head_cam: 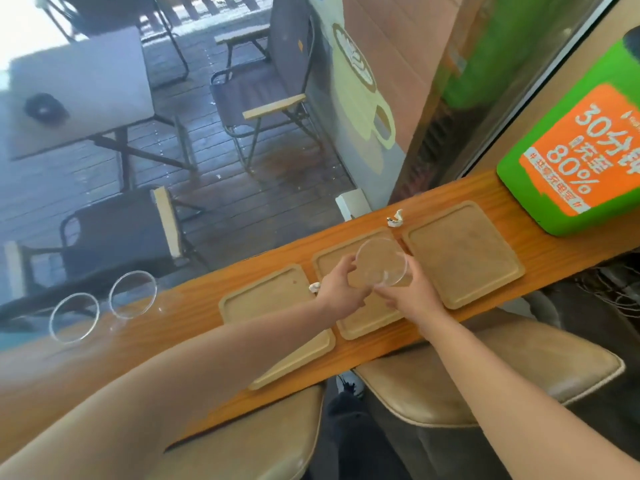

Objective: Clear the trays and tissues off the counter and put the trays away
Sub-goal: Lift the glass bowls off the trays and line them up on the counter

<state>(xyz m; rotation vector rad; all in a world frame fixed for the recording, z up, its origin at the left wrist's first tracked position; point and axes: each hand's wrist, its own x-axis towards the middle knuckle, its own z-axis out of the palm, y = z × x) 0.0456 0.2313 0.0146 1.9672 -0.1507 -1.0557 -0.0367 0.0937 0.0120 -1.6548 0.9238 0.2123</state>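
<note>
- Trays stay on the desk: the left tray, middle tray and right tray lie side by side across the centre of the frame. None is stacked or put away.
- Both hands hold a glass dish over the far half of the middle tray. I cannot tell whether it rests on the tray or is just clear of it.
- The left hand curls its fingers round the dish's left rim. The right hand pinches the near right rim between thumb and fingers.
- An outer dish and an inner dish sit on the bare desk at the left of the frame, well apart from the trays. So dishes seem to be coming off the trays first.
- A crumpled tissue lies on the desk just above the gap between the middle and right trays. A small scrap sits between the left and middle trays, touching the left wrist or just beside it.
- Progress looks early. Left to do: set this dish aside, gather both tissues, stack three trays and carry them off.
- A green box stands on the desk at the right, just above the right tray.
</note>
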